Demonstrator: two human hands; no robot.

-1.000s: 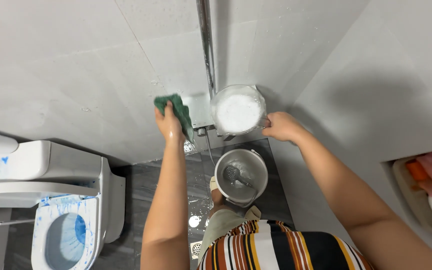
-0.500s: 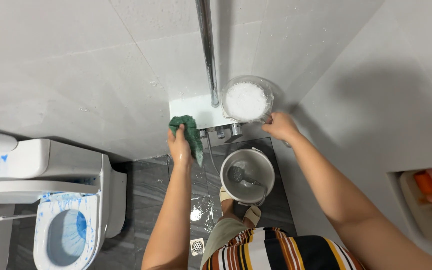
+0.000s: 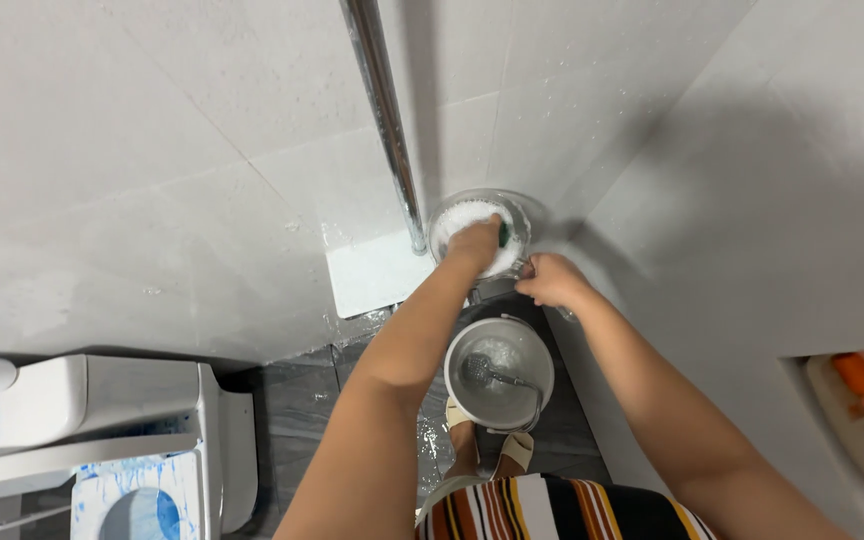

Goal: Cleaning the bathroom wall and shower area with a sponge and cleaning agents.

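The left hand [image 3: 474,243], clutching a green scouring pad [image 3: 503,235], dips into the foamy clear jug [image 3: 527,212] on the white shower shelf [image 3: 372,272]; the right hand [image 3: 549,279] grips the jug's handle just beside it.

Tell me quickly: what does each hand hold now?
Left hand: closed on the green sponge, inside the foam jug.
Right hand: closed on the jug's handle.

Both bare arms reach up from the bottom of the frame toward its upper middle. The left hand [image 3: 477,241] is curled, knuckles up, its fingers closed round something green. Just right of it and slightly lower, the right hand [image 3: 549,281] is closed in a loose fist, wrist bent.
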